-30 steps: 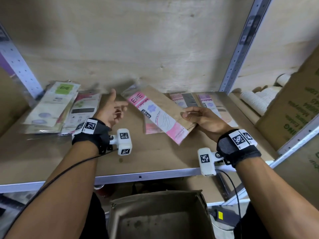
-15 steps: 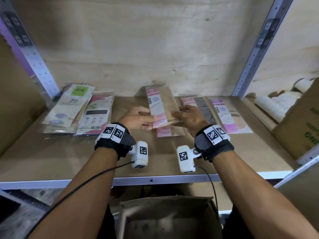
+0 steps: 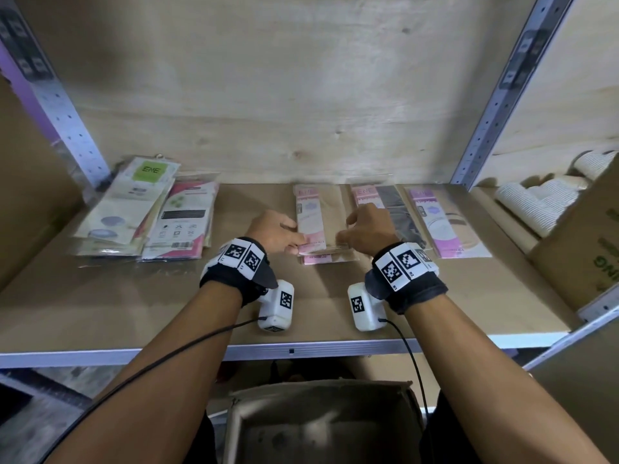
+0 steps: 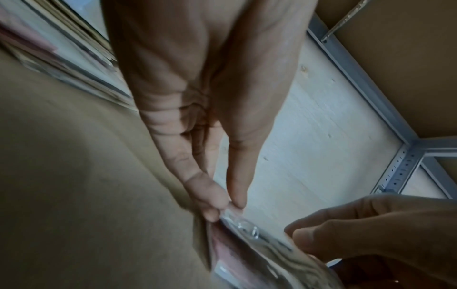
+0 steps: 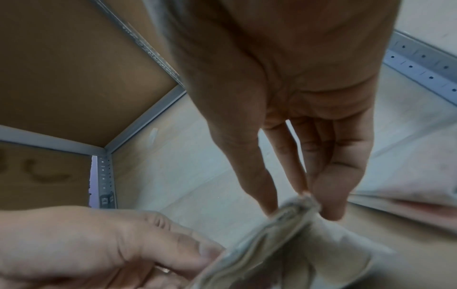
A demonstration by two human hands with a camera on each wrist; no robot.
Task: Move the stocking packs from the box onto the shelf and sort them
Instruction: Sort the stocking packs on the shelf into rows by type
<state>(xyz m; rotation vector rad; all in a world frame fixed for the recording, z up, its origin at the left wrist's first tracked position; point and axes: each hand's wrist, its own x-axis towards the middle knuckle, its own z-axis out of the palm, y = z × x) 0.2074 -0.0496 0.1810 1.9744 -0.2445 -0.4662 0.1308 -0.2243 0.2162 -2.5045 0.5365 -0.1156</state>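
A pink and tan stocking pack (image 3: 318, 219) lies flat on the middle of the shelf board (image 3: 100, 296), on top of another pack whose pink edge shows beneath it. My left hand (image 3: 279, 234) pinches its near left corner; the left wrist view shows thumb and forefinger closed on the pack's clear edge (image 4: 237, 219). My right hand (image 3: 366, 231) pinches the near right corner, with fingertips (image 5: 331, 211) gripping the pack's edge (image 5: 294, 209). The cardboard box (image 3: 321, 426) sits below the shelf, between my arms.
Two more packs lie right of the held one: a dark pack (image 3: 395, 212) and a purple pack (image 3: 445, 222). A stack of green and pink packs (image 3: 144, 212) sits at the left. Ribbed paper cups (image 3: 536, 202) and a big carton (image 3: 589, 249) stand past the right post (image 3: 495, 92).
The pack went from tilted in my right hand alone to lying flat on the middle pile. My left hand came in and took its left corner; both hands lowered toward the board.
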